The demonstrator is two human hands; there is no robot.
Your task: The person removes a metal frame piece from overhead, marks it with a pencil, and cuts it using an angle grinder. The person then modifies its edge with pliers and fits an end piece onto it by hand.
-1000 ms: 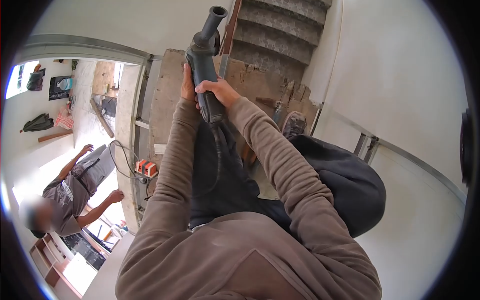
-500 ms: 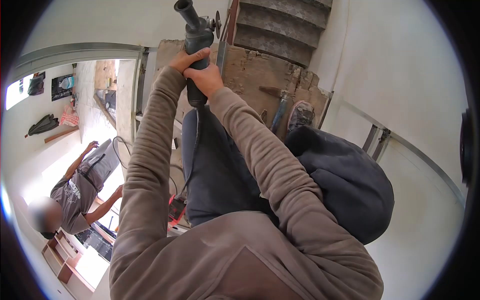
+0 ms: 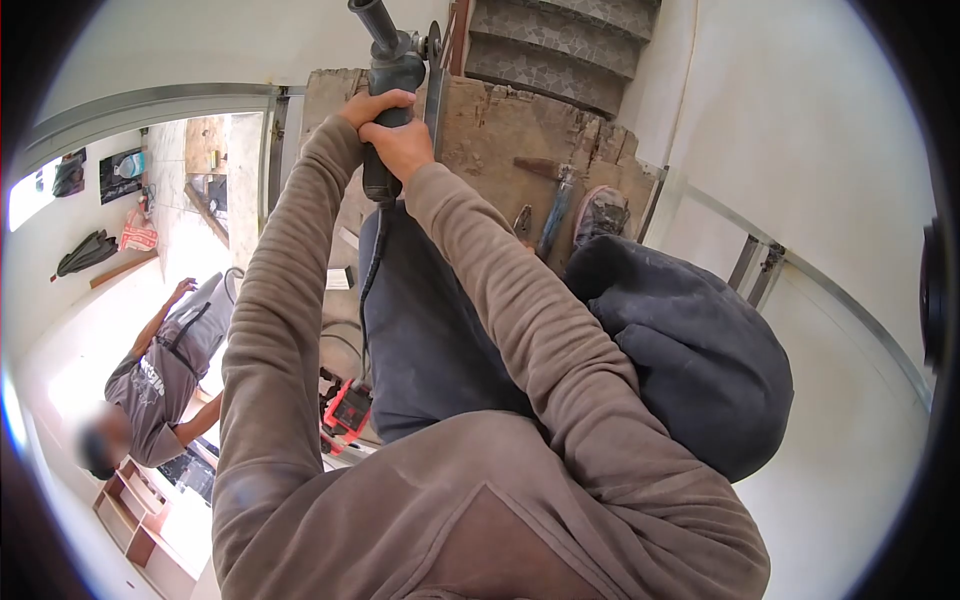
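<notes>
Both my hands are wrapped round the dark body of an angle grinder (image 3: pixel 397 74). My left hand (image 3: pixel 374 106) grips it nearer the head, and my right hand (image 3: pixel 402 146) closes on it just behind. The side handle points up and away, with neither hand on it. The grinder's disc (image 3: pixel 434 42) sits at the far right of the tool, beside the upper end of a metal profile (image 3: pixel 436 108); whether they touch I cannot tell. A power cord (image 3: pixel 372 270) runs from the rear of the grinder down along my leg.
A hammer (image 3: pixel 556 208) lies on the worn wooden board (image 3: pixel 490 135) beside my shoe (image 3: pixel 602 214). Stairs (image 3: pixel 550 60) rise beyond. A red-and-black tool (image 3: pixel 348 408) sits by my left side. Through the doorway at left is another person (image 3: pixel 160 375). A metal frame (image 3: pixel 735 225) runs along the right wall.
The grinder and my hands have shifted slightly up and left in view, still gripped the same way. More of the red-and-black tool shows. The other person's arm has moved.
</notes>
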